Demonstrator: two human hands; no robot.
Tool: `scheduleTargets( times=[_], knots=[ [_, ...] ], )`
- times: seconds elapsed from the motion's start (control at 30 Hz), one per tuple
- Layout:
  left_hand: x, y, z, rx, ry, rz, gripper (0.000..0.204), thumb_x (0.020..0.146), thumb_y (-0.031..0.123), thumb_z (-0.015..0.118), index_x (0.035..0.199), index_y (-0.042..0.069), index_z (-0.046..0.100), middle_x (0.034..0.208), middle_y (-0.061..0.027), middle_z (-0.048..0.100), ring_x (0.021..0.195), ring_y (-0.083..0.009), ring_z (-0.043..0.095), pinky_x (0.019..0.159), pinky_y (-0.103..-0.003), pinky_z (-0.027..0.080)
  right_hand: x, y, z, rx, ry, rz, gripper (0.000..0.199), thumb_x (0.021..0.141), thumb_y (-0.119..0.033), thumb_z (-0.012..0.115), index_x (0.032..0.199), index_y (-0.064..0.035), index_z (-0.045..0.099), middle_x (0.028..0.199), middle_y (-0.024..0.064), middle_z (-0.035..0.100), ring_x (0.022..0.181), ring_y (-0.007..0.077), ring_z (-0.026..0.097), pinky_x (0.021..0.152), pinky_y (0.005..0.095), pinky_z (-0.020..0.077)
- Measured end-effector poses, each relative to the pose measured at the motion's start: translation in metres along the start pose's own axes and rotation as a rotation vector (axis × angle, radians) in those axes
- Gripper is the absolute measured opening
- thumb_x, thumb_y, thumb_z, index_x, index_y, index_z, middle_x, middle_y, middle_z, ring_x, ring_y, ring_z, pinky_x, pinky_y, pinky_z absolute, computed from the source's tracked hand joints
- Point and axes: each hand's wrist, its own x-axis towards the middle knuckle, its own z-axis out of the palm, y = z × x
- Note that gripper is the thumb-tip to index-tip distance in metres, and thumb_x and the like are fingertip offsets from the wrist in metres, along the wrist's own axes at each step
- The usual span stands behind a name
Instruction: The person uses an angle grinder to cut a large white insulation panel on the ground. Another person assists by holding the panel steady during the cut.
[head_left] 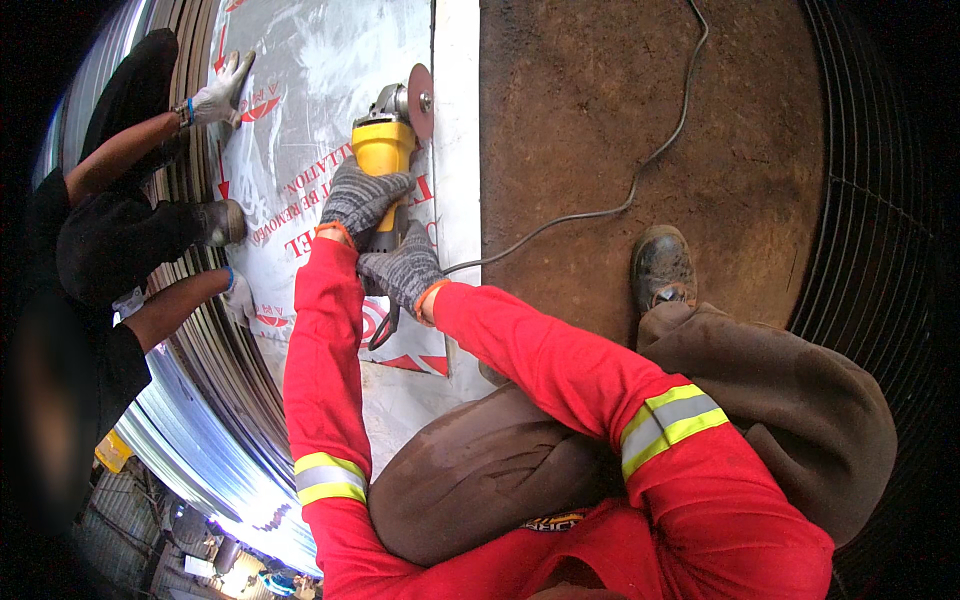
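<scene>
Seemingly for steadiness, the left hand (366, 196) clamps the angle grinder (383, 150) mid-body, the right hand (405, 268) its rear, disc (420, 100) near the film-covered sheet (330, 90)'s edge.

Red capitals (314, 178) on the silvery sheet (330, 70) (partly covered), red arrows (223, 188), red logos (260, 110), lettering (553, 522) on clothing

Head-worn fisheye — downward over wearer's hands (367, 198)
</scene>
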Motion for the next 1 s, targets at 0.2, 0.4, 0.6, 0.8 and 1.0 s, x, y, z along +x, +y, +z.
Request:
scheduleTargets(
  times=[0.2, 0.4, 0.6, 0.8, 1.0],
  knots=[
    [-0.010, 0.007, 0.003, -0.032, -0.029, -0.015, 0.046, 0.070, 0.017, 0.078, 0.111, 0.004, 0.059, 0.086, -0.0074, 0.067, 0.068, -0.0198, 0.064, 0.062, -0.035, 0.055, 0.011, 0.024, 0.002, 0.052, -0.030, 0.003, 0.081, 0.060, -0.017, 0.087, 0.123, 0.0038, 0.040, 0.111, 0.0203, 0.063, 0.099, 0.0291, 0.065, 0.087, 0.0372, 0.0525],
    [-0.012, -0.001, 0.002, -0.023, -0.032, 0.002, 0.047, 0.070, 0.017, 0.079, 0.111, 0.004, 0.059, 0.088, -0.0070, 0.067, 0.069, -0.0191, 0.064, 0.064, -0.034, 0.055, 0.001, 0.019, 0.000, 0.039, -0.067, 0.017, 0.086, 0.061, -0.017, 0.086, 0.128, 0.0072, 0.037, 0.116, 0.0208, 0.062, 0.102, 0.0286, 0.064, 0.089, 0.0369, 0.0520],
    [-0.009, -0.008, 0.002, -0.028, -0.020, 0.008, 0.047, 0.068, 0.016, 0.079, 0.109, 0.003, 0.061, 0.087, -0.0073, 0.067, 0.070, -0.0188, 0.065, 0.064, -0.033, 0.055, -0.004, 0.014, -0.003, -0.018, -0.069, 0.048, 0.089, 0.062, -0.019, 0.085, 0.131, 0.0086, 0.035, 0.120, 0.0220, 0.061, 0.107, 0.0290, 0.063, 0.092, 0.0364, 0.0510],
    [-0.017, -0.003, 0.006, -0.034, 0.012, 0.004, 0.047, 0.064, 0.019, 0.080, 0.104, 0.001, 0.064, 0.084, -0.0090, 0.067, 0.069, -0.0202, 0.065, 0.064, -0.035, 0.054, -0.005, 0.018, -0.003, -0.115, -0.021, 0.045, 0.089, 0.062, -0.021, 0.085, 0.131, 0.0080, 0.036, 0.120, 0.0244, 0.059, 0.109, 0.0320, 0.061, 0.094, 0.0370, 0.0501],
    [-0.017, -0.007, 0.005, 0.036, -0.002, 0.009, 0.048, 0.065, 0.021, 0.081, 0.105, 0.001, 0.064, 0.086, -0.0090, 0.067, 0.071, -0.0199, 0.065, 0.066, -0.035, 0.055, -0.007, 0.023, -0.005, -0.157, 0.006, 0.003, 0.083, 0.062, -0.021, 0.084, 0.126, 0.0058, 0.038, 0.116, 0.0235, 0.060, 0.105, 0.0331, 0.063, 0.090, 0.0378, 0.0519]
  ],
)
